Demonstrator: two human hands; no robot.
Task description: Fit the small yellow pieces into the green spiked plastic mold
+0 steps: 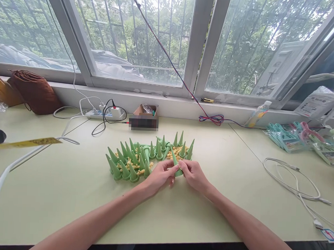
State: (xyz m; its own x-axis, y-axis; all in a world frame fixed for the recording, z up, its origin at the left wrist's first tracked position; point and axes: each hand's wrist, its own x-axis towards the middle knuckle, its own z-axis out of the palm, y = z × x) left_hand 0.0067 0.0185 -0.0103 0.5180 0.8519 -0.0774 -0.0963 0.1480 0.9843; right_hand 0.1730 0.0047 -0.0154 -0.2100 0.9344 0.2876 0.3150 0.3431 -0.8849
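Observation:
My left hand [162,173] is closed around a green cone-shaped spike [174,157], its tip pointing up and away from me. At the wide collar end of that spike, my right hand [193,173] pinches with thumb and forefinger. Whether a small part sits between those right fingertips is hard to make out. To the left of my hands, several more green spikes [125,171] stand on their wide ends among small yellow fittings [141,172]. Behind my hands lies a further heap of yellow fittings [177,152], with a few spikes standing around it.
A power strip [105,115] with cables, a small cardboard box [141,110] and a blurred dark block [143,123] line the back. White cables [291,182], bagged plastic items [287,135] and a bottle [258,114] are at the right. A yellow strip [25,144] juts in at left.

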